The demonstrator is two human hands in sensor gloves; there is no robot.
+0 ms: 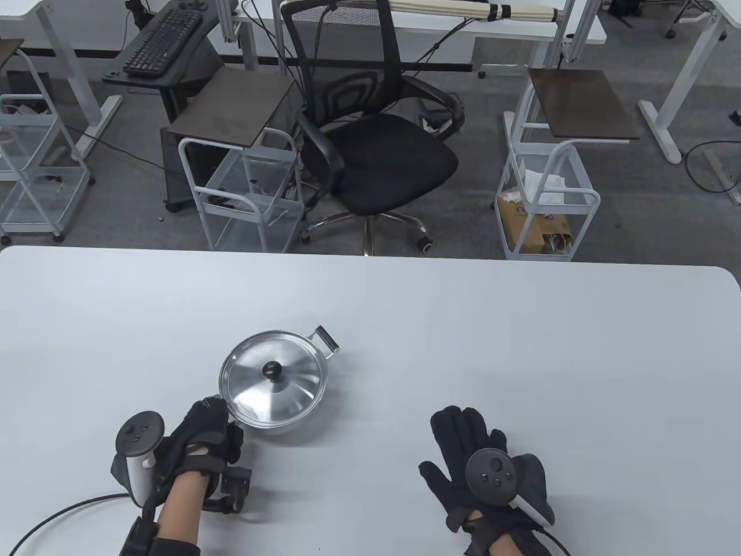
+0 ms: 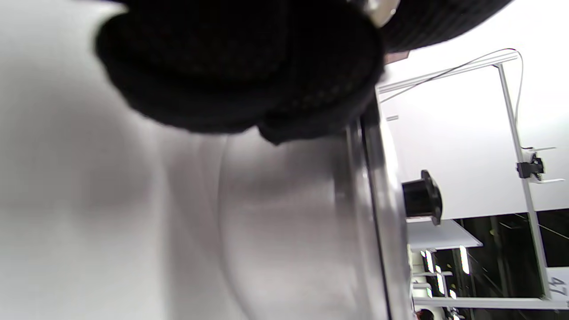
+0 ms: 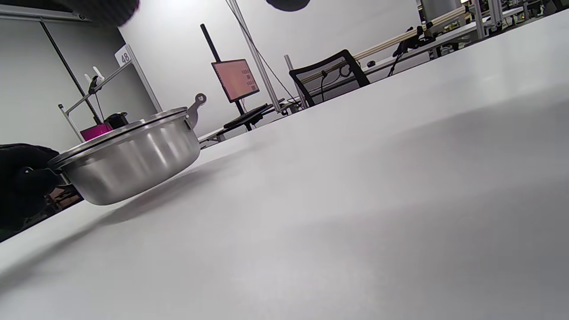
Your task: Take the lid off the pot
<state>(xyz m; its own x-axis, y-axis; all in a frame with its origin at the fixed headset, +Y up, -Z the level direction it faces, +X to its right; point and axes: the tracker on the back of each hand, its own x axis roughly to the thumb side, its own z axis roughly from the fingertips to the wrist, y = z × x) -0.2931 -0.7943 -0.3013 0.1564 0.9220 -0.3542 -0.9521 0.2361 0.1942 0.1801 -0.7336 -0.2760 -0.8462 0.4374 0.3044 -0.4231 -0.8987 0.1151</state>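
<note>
Pot (image 1: pixel 277 389) is sitting on the white table (image 1: pixel 521 347), left of centre, near the person's edge. Lid (image 1: pixel 272 383) is resting on the pot w/ black knob (image 1: pixel 272 369) at its centre; seated all round as far as the table view shows. Far-side handle (image 1: pixel 327 340) is sticking out free to the upper right.

L hand (image 1: pixel 202 437) is gripping the pot at its near-left rim, where the near handle would be; fingers are curling closed around that spot, handle itself hidden under the glove. Judgement: this hold is steadying the pot so it isn't lifting or sliding when the lid comes off.

In the right wrist view the pot's base looks tilted, near side apparently raised slightly off the table; camera tilt may account for this, can't confirm.

R hand (image 1: pixel 486 463) is lying flat on the table, palm down, fingers spread, holding nothing, well apart from the pot. Judgement: it is parked free for the knob, which is exposed and unobstructed.

Status: lid not yet removed. Next move calls for R hand reaching over to pinch the knob and lifting straight up.

Risk: pot tipping or lid dragging on the rim if lifted at an angle.
</note>
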